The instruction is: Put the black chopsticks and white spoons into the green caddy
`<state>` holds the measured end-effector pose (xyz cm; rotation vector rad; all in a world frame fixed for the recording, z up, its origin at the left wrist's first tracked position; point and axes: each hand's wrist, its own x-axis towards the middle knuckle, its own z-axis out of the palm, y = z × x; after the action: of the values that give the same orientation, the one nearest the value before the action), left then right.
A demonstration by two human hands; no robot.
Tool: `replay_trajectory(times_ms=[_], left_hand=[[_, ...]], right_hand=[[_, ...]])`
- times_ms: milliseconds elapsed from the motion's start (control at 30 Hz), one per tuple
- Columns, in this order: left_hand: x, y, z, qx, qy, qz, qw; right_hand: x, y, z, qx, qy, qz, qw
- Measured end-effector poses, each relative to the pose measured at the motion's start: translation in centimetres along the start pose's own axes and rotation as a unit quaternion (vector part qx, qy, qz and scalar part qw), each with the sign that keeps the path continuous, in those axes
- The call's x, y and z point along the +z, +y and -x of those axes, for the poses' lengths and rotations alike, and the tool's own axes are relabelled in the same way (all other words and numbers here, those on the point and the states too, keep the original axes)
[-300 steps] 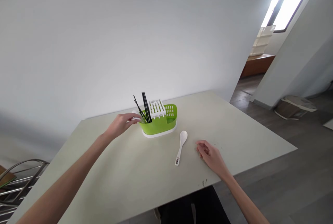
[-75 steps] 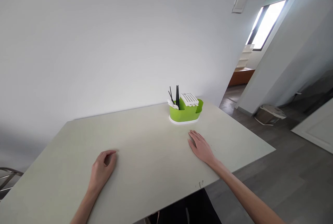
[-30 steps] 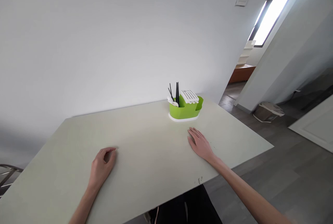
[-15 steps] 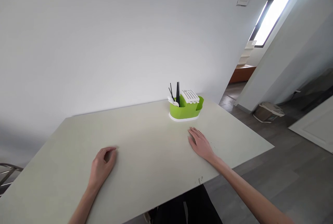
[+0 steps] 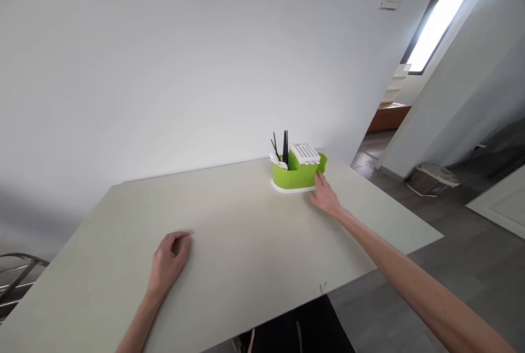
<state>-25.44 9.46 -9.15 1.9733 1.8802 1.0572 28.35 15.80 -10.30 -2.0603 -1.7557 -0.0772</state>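
Observation:
A green cutlery caddy (image 5: 293, 178) on a white base stands at the back of the table, near the wall. Black chopsticks (image 5: 285, 149) and white spoons (image 5: 279, 160) stick up from its left part, and a white slotted lid (image 5: 305, 153) covers its middle. My right hand (image 5: 325, 194) reaches to the caddy's right front, fingers extended against or just before its side; contact is hard to tell. On the table at left rests my left hand (image 5: 170, 257), loosely curled, with a gap between thumb and fingers and nothing in it.
The pale table (image 5: 229, 265) meets a white wall (image 5: 184, 69). A metal rack (image 5: 20, 276) is beyond its left edge. On the grey floor at right are a brown bin-like box (image 5: 430, 178) and a white panel (image 5: 498, 200). A window (image 5: 437, 30) shines far right.
My right hand has moved forward from the tabletop to the caddy's right front. My left hand keeps its place and curled shape. The whole view has shifted slightly.

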Motion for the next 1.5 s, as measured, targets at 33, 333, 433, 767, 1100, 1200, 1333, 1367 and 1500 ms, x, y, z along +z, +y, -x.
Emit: replay_trajectory(times_ms=[33,333,433,767,1100,1200,1333,1367,1500], left_hand=[[0.0,0.0,0.1,0.003,0.0,0.002,1.0],[0.0,0.5,0.2,0.004,-0.015,0.002,1.0],[0.0,0.5,0.3,0.003,-0.014,0.01,1.0],[-0.7,7.8,-1.7,-0.074,-0.029,0.066,0.995],[0.3,25.0,-15.0,-0.047,-0.03,0.015,0.998],[2.1,27.7,-18.3,-0.115,-0.093,-0.022,0.989],[4.2,29.6,-20.5,-0.123,-0.158,0.011,0.98],[4.7,29.8,-20.7,-0.122,-0.163,0.021,0.979],[6.2,29.6,-20.9,-0.12,-0.139,0.049,0.982]], right_hand=[[0.2,0.1,-0.2,-0.013,-0.002,0.012,1.0],[0.9,-1.3,1.0,-0.096,-0.008,0.04,0.995],[1.3,-3.7,1.7,-0.102,-0.016,0.028,0.994],[0.5,-8.3,4.1,-0.165,-0.031,-0.057,0.984],[-2.4,-9.1,6.6,-0.203,-0.063,-0.146,0.966],[-3.1,-7.5,7.9,-0.221,-0.046,-0.192,0.955],[-3.1,-3.7,9.6,-0.197,-0.019,-0.223,0.955],[-3.0,-2.8,9.9,-0.183,-0.014,-0.224,0.957],[-2.1,-0.6,10.7,-0.14,0.002,-0.225,0.964]])
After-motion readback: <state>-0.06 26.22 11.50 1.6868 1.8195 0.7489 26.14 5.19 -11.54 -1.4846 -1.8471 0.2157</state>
